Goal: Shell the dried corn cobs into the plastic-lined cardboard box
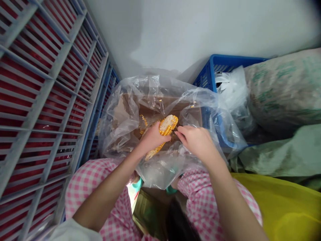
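Note:
My left hand [153, 136] is wrapped around an ear of corn [168, 125], which lies slanted over the box. Its upper side shows a pale stripe where the kernels are off, with yellow kernels on both sides. Just right of the ear, my right hand [194, 138] is closed in a pinch; what its fingertips hold, if anything, is too small to make out. Below both hands is a cardboard box [142, 101] lined with a clear plastic bag [152, 85]. Loose yellow kernels [143, 120] lie inside, partly hidden by my left hand.
Stacked plastic crates [50, 97] rise close on the left. At right, a blue crate [213, 67] holds a white plastic bag [234, 88] beside a bulky sack [286, 87]. Yellow fabric [283, 207] spreads at lower right. A white wall [180, 33] stands behind the box.

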`<state>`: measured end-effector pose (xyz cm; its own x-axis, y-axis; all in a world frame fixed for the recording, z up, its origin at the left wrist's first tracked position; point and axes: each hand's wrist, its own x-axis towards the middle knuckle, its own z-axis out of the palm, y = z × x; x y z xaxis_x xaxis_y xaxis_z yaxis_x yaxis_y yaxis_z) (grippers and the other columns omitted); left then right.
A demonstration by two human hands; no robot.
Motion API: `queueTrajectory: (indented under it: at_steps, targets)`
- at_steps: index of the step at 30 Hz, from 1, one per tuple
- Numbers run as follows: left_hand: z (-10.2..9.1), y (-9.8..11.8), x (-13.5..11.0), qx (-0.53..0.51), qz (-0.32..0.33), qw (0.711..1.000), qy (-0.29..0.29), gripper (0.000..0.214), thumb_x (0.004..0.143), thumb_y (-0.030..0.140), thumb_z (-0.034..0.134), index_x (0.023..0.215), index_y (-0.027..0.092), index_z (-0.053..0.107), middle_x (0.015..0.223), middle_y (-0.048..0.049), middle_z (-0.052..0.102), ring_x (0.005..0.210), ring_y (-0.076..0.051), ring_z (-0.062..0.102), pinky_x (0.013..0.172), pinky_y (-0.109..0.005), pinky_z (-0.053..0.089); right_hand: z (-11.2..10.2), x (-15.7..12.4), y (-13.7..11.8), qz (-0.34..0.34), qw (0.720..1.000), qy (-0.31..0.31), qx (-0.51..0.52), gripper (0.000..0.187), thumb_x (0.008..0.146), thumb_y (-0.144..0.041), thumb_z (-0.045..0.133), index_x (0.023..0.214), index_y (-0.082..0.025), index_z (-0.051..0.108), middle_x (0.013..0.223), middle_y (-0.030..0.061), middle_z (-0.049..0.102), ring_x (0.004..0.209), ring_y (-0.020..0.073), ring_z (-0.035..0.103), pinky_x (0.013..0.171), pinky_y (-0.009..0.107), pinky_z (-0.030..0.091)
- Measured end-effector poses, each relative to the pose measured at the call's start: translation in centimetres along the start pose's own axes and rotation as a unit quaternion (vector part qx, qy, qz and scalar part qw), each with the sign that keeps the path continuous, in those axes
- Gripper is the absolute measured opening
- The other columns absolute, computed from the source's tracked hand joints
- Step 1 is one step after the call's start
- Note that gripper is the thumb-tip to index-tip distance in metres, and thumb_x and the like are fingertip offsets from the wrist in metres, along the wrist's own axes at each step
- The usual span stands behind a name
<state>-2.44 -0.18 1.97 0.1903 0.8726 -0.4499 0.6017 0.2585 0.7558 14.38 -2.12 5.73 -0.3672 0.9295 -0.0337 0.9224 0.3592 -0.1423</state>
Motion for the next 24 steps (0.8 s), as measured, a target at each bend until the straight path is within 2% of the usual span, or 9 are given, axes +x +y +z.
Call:
queueTrajectory:
  at_steps: [5, 10, 12, 14, 17, 19, 22, 24]
  targets:
    - [0.4, -0.4, 0.0, 0.032, -0.002, 0.999, 0.011, 0.045, 0.06, 0.038, 0.065, 0.099, 0.02, 0.053, 0.089, -0.0036, 0.064, 0.077, -0.021, 0.06, 0.062, -0.027, 0.041, 1.3, 0.4, 0.0, 0.007, 0.998, -0.014, 0.06, 0.022, 0.087, -0.026, 0.044, 0.073, -0.019, 0.06, 0.069, 0.003, 0.065, 0.058, 0.0141, 0.055, 0.052, 0.027, 0.022]
    - [-0.5, -0.1, -0.1, -0.028, -0.006, 1.0, -0.001, 0.041, 0.062, 0.033, 0.063, 0.098, 0.018, 0.053, 0.09, -0.0025, 0.064, 0.078, -0.018, 0.059, 0.063, -0.025, 0.042, 2.5, 0.6, 0.2, 0.02, 0.986, 0.031, 0.16, 0.025, 0.087, -0.025, 0.045, 0.066, -0.018, 0.056, 0.066, 0.0018, 0.062, 0.059, 0.0133, 0.054, 0.055, 0.025, 0.028]
    - [-0.7, 0.1, -0.2, -0.084, -0.012, 0.996, -0.002, 0.042, 0.061, 0.032, 0.065, 0.098, 0.017, 0.054, 0.092, -0.003, 0.063, 0.079, -0.017, 0.059, 0.065, -0.025, 0.043, 2.7, 0.6, -0.1, 0.026, 0.978, 0.056, 0.201, 0.026, 0.087, -0.026, 0.046, 0.064, -0.019, 0.055, 0.064, 0.0011, 0.061, 0.059, 0.013, 0.054, 0.056, 0.024, 0.03]
    - [-0.7, 0.3, -0.4, -0.179, -0.029, 0.983, -0.038, 0.041, 0.062, 0.032, 0.066, 0.098, 0.016, 0.054, 0.089, -0.0028, 0.063, 0.075, -0.016, 0.059, 0.064, -0.026, 0.044, 2.8, 0.6, -0.5, 0.034, 0.965, 0.085, 0.244, 0.026, 0.088, -0.027, 0.045, 0.064, -0.018, 0.054, 0.063, 0.0004, 0.06, 0.058, 0.0125, 0.053, 0.057, 0.023, 0.032]
    - [-0.6, 0.7, -0.6, -0.324, -0.071, 0.937, -0.108, 0.039, 0.064, 0.034, 0.065, 0.098, 0.017, 0.056, 0.077, -0.0006, 0.062, 0.063, -0.014, 0.058, 0.059, -0.026, 0.044, 2.4, 1.0, -1.1, 0.05, 0.946, 0.122, 0.296, 0.026, 0.088, -0.029, 0.045, 0.065, -0.018, 0.053, 0.063, -0.0004, 0.058, 0.057, 0.0113, 0.052, 0.057, 0.021, 0.033]
    - [-0.6, 0.9, -0.6, -0.355, -0.083, 0.926, -0.095, 0.042, 0.062, 0.033, 0.068, 0.099, 0.017, 0.056, 0.076, -0.0006, 0.062, 0.062, -0.013, 0.057, 0.059, -0.025, 0.043, 2.0, 1.2, -1.1, 0.056, 0.943, 0.118, 0.304, 0.027, 0.088, -0.03, 0.045, 0.065, -0.018, 0.052, 0.062, -0.0012, 0.057, 0.056, 0.0108, 0.05, 0.056, 0.021, 0.033]
    - [-0.7, 0.9, -0.4, -0.324, -0.072, 0.942, -0.052, 0.051, 0.058, 0.032, 0.073, 0.102, 0.015, 0.054, 0.09, -0.0037, 0.063, 0.074, -0.014, 0.059, 0.066, -0.025, 0.044, 1.3, 1.1, -0.3, 0.047, 0.96, 0.09, 0.26, 0.027, 0.088, -0.031, 0.045, 0.065, -0.019, 0.053, 0.063, -0.0014, 0.056, 0.057, 0.0108, 0.05, 0.056, 0.021, 0.032]
    - [-0.9, 0.9, -0.3, -0.294, -0.064, 0.952, -0.051, 0.054, 0.058, 0.032, 0.073, 0.104, 0.015, 0.052, 0.097, -0.0052, 0.062, 0.081, -0.016, 0.059, 0.07, -0.026, 0.045, 0.8, 0.8, 0.4, 0.039, 0.975, 0.072, 0.208, 0.026, 0.088, -0.032, 0.046, 0.066, -0.019, 0.053, 0.065, -0.0011, 0.056, 0.059, 0.0109, 0.05, 0.056, 0.022, 0.03]
